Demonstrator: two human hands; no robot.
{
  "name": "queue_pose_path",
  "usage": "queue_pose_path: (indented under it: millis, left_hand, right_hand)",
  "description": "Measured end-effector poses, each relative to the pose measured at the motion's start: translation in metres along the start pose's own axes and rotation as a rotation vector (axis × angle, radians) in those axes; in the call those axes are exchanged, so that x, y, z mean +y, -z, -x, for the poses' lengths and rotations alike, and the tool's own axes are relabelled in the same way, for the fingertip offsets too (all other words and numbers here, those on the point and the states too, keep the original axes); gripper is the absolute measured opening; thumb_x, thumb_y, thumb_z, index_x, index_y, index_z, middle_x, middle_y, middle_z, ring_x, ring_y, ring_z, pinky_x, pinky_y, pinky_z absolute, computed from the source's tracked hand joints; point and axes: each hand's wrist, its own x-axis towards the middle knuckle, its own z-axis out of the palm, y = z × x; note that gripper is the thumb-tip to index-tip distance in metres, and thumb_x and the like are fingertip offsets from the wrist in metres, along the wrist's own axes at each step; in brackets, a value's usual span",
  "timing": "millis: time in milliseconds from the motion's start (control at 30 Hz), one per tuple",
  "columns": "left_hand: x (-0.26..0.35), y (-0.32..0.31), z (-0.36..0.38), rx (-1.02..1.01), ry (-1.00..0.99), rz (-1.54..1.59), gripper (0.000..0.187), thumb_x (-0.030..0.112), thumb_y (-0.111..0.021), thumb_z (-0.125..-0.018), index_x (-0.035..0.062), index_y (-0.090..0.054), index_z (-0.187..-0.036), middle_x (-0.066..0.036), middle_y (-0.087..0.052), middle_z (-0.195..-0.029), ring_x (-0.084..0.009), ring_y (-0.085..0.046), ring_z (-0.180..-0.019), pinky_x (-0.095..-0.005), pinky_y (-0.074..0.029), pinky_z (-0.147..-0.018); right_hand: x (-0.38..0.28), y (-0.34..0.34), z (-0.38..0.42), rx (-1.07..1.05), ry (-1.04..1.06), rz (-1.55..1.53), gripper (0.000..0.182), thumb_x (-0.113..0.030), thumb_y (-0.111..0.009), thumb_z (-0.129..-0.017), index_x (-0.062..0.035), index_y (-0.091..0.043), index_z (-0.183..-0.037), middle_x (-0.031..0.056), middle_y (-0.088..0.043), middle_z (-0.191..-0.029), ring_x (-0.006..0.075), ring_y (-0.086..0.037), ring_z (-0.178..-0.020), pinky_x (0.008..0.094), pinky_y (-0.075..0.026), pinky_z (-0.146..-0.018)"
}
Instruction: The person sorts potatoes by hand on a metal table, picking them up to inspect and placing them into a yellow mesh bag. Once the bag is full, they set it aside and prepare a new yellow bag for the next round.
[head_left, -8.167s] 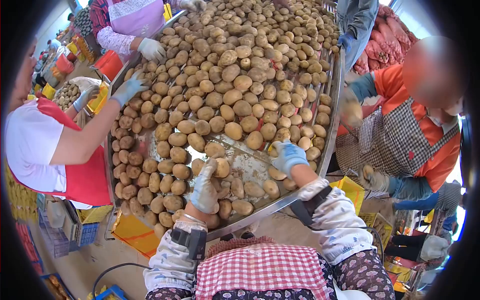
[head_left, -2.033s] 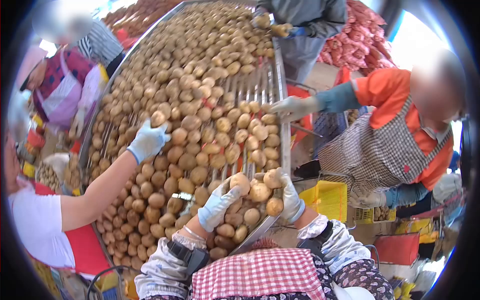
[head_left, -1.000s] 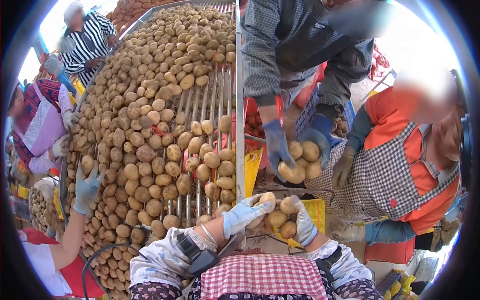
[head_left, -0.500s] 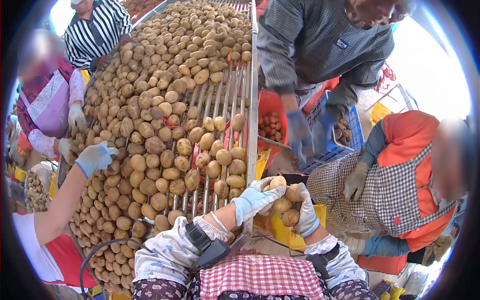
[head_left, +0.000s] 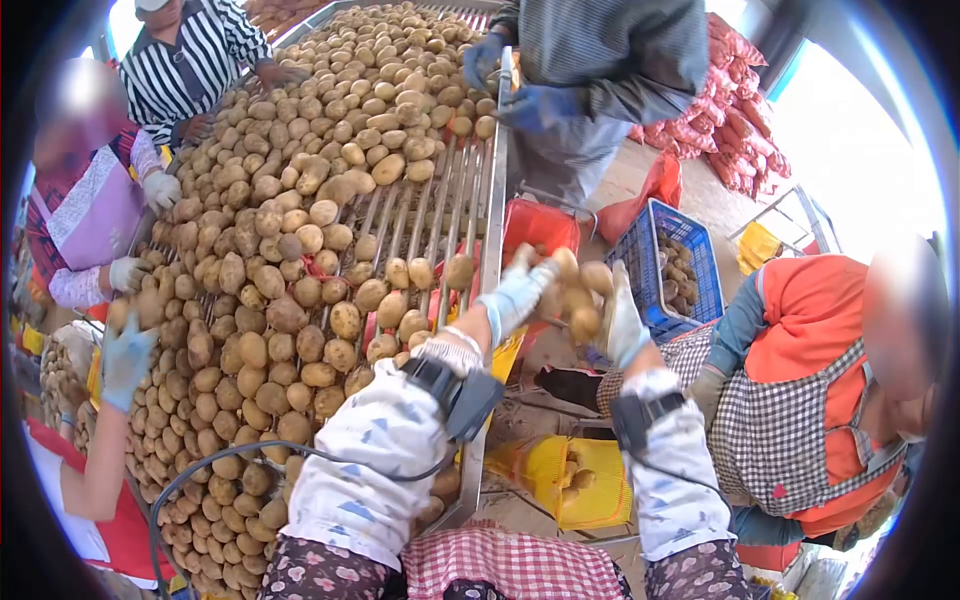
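Observation:
Several potatoes (head_left: 578,297), blurred by motion, are bunched between my two gloved hands, out past the conveyor's right edge. My left hand (head_left: 518,292) is at their left side, its fingertips smeared. Along their right side is my right hand (head_left: 626,318), with its fingers fairly straight. The blur hides exactly where the fingers touch. Below them, a yellow mesh bag (head_left: 590,500) lies open with a few potatoes in it.
To the left, a roller conveyor (head_left: 455,205) carries a heap of potatoes (head_left: 290,250). A blue crate (head_left: 712,270) with potatoes and a red bucket (head_left: 530,222) stand ahead right. Co-workers' hands reach over the conveyor's left side; another person in orange (head_left: 810,310) bends at right.
My hands have moved forward with the potatoes, arms stretching out, and spread slightly. The yellow bag has come into fuller view. The co-worker ahead has moved from the crate to the conveyor's edge.

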Motion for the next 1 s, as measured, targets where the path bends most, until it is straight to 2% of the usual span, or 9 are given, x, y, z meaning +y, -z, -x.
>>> queue_pose_path:
  millis: [67, 100, 267, 367, 500, 600, 800, 900, 1000]
  left_hand:
    - [0.014, 0.011, -0.005, 0.025, 0.054, -0.174, 0.081, 0.034, -0.062, -0.092, 0.0005, -0.015, -0.148, -0.005, -0.059, -0.103, -0.013, -0.057, -0.089, -0.0324, -0.052, -0.072]
    - [0.026, 0.011, 0.013, 0.023, 0.214, -0.167, 0.076, 0.04, -0.057, -0.093, 0.0116, -0.016, -0.151, -0.013, -0.046, -0.136, -0.0207, -0.052, -0.115, -0.0356, -0.045, -0.094]
    - [-0.014, 0.094, 0.109, 0.144, -0.152, -0.286, 0.039, 0.017, -0.052, -0.098, 0.0018, -0.05, -0.134, -0.009, -0.056, -0.127, -0.015, -0.054, -0.113, -0.0286, -0.045, -0.095]
    - [-0.015, 0.15, 0.199, 0.497, -0.594, -0.749, 0.039, 0.013, -0.05, -0.098, -0.0025, -0.046, -0.134, -0.013, -0.052, -0.132, -0.0201, -0.05, -0.121, -0.0325, -0.04, -0.103]
    - [-0.022, 0.207, 0.305, 1.099, -0.13, -1.706, 0.073, 0.042, -0.054, -0.089, 0.0017, -0.028, -0.145, -0.023, -0.028, -0.149, -0.0435, -0.023, -0.138, -0.0559, -0.017, -0.112]
    - [-0.049, 0.183, 0.346, 0.766, 0.103, -1.688, 0.079, 0.048, -0.049, -0.088, 0.0012, -0.025, -0.147, -0.024, -0.023, -0.152, -0.0443, -0.018, -0.14, -0.0539, -0.009, -0.114]
    - [-0.069, 0.148, 0.436, 0.308, -0.218, -1.612, 0.083, 0.052, -0.058, -0.081, 0.0042, -0.031, -0.144, -0.022, -0.027, -0.149, -0.0439, -0.023, -0.137, -0.0533, -0.014, -0.114]
    - [-0.045, 0.172, 0.508, 0.608, 0.075, -1.645, 0.084, 0.052, -0.061, -0.079, 0.0077, -0.032, -0.144, -0.022, -0.026, -0.149, -0.0433, -0.021, -0.138, -0.0551, -0.011, -0.114]
    - [-0.067, 0.234, 0.564, 0.821, 0.145, -1.799, 0.084, 0.052, -0.061, -0.079, 0.0088, -0.032, -0.145, -0.022, -0.025, -0.149, -0.0422, -0.02, -0.139, -0.054, -0.01, -0.114]
  right_hand:
    - [-0.005, -0.01, -0.002, 0.195, -0.002, 0.039, 0.072, -0.068, -0.036, -0.09, -0.007, -0.05, -0.126, 0.0116, -0.062, -0.112, 0.0276, -0.063, -0.09, 0.0444, -0.052, -0.076]
    - [-0.004, -0.013, -0.001, 0.391, -0.026, 0.076, 0.074, -0.068, -0.036, -0.09, -0.0058, -0.046, -0.129, 0.0125, -0.061, -0.114, 0.0288, -0.063, -0.09, 0.0447, -0.052, -0.075]
    - [0.092, 0.058, 0.047, 0.208, -0.084, -0.028, 0.065, -0.059, -0.045, -0.092, -0.0046, -0.045, -0.128, 0.0116, -0.062, -0.109, 0.0246, -0.063, -0.087, 0.04, -0.053, -0.073]
    - [0.146, 0.079, 0.096, 0.43, -0.012, 0.092, 0.037, -0.04, -0.049, -0.096, -0.0062, -0.059, -0.107, 0.0093, -0.066, -0.098, 0.0209, -0.064, -0.083, 0.0355, -0.053, -0.07]
    - [0.167, 0.031, 0.143, 0.249, 0.483, 0.61, 0.024, -0.018, -0.05, -0.096, -0.0036, -0.065, -0.084, 0.0123, -0.068, -0.099, 0.0178, -0.062, -0.091, 0.0323, -0.052, -0.078]
    - [0.164, -0.051, 0.154, -0.023, 0.799, 0.964, 0.017, -0.018, -0.056, -0.091, -0.0044, -0.066, -0.095, 0.0152, -0.068, -0.103, 0.0288, -0.063, -0.097, 0.0364, -0.047, -0.091]
    - [0.235, -0.164, 0.175, -0.4, 0.888, 1.697, 0.069, -0.04, -0.067, -0.078, -0.0112, -0.045, -0.137, 0.0195, -0.035, -0.145, 0.0461, -0.034, -0.13, 0.0509, -0.028, -0.108]
    - [0.247, -0.197, 0.211, -0.434, 0.839, 1.689, 0.054, -0.035, -0.066, -0.079, -0.0116, -0.056, -0.126, 0.0181, -0.053, -0.128, 0.0406, -0.049, -0.118, 0.0471, -0.038, -0.101]
    - [0.24, -0.24, 0.211, -0.436, 0.915, 1.497, 0.022, -0.027, -0.063, -0.081, -0.0086, -0.068, -0.094, 0.0122, -0.068, -0.085, 0.0312, -0.065, -0.088, 0.0391, -0.052, -0.08]
